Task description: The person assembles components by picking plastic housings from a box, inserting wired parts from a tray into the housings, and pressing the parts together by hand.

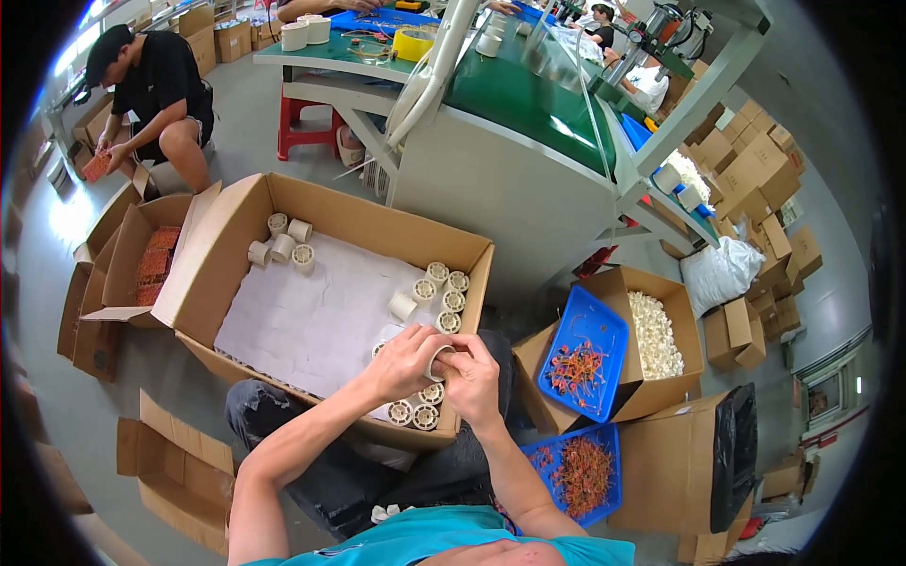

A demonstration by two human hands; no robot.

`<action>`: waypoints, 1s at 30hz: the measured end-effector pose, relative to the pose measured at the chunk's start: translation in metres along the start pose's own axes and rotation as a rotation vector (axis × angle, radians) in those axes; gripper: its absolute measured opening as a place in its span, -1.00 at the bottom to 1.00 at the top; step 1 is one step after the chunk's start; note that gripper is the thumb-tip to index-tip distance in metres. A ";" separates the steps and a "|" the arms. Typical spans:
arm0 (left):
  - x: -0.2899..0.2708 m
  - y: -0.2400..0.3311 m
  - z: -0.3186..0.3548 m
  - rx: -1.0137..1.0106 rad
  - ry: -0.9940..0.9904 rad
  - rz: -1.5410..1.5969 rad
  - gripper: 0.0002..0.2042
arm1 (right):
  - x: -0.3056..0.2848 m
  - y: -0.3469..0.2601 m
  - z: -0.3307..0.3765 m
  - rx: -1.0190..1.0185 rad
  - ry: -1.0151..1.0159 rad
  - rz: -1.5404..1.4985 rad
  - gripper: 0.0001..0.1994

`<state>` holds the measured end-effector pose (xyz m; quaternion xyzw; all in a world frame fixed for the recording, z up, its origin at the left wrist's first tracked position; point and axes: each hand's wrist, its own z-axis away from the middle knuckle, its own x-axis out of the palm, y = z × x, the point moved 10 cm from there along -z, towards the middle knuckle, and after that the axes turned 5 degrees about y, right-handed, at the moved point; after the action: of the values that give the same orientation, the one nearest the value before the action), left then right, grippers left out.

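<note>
A turquoise shirt (415,540) fills the lower edge. Beyond it, the left hand (406,361) grasps a white cylinder (436,364) from one side, while the right hand (475,379) grips it from the other, fingers bent at its open mouth. It is held above the near right corner of a big open carton (368,222). In that carton, more cylinders (454,301) stand along the right edge, and a few gather by the far left corner, on white paper (311,307). To the right, a blue tray (592,315) bearing red wired parts (576,370) leans on a smaller carton of white pieces (655,340). Farther off, a yellow tape roll (412,44) sits near the green table's (528,104) near edge.
</note>
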<state>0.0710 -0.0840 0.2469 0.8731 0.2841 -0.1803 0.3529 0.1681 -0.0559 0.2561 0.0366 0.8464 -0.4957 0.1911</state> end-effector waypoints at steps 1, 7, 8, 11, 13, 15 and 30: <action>-0.001 0.000 0.000 0.003 0.002 -0.002 -0.38 | 0.001 -0.001 0.001 -0.015 -0.002 0.020 -0.79; -0.004 -0.002 0.005 0.004 -0.023 -0.040 -0.37 | 0.009 0.018 0.007 0.112 0.004 -0.129 -0.81; -0.002 -0.001 0.006 0.003 -0.035 -0.049 -0.37 | 0.009 0.021 0.010 0.134 0.010 -0.140 -0.82; 0.005 -0.001 0.005 -0.007 -0.069 -0.061 -0.35 | 0.004 0.022 0.009 0.115 0.010 -0.112 -0.82; 0.005 -0.005 0.006 -0.013 -0.085 -0.053 -0.32 | 0.004 0.019 0.004 0.119 -0.008 -0.117 -0.83; 0.007 -0.008 0.005 -0.020 -0.069 0.000 -0.31 | 0.004 0.017 -0.002 0.092 -0.078 -0.101 -0.79; -0.049 -0.164 -0.261 -0.261 0.183 0.025 -0.42 | -0.307 0.284 -0.005 0.447 0.568 0.625 -0.78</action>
<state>-0.0394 0.1822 0.3673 0.8361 0.3252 -0.0569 0.4382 0.5218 0.1308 0.1343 0.4637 0.6863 -0.5546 0.0797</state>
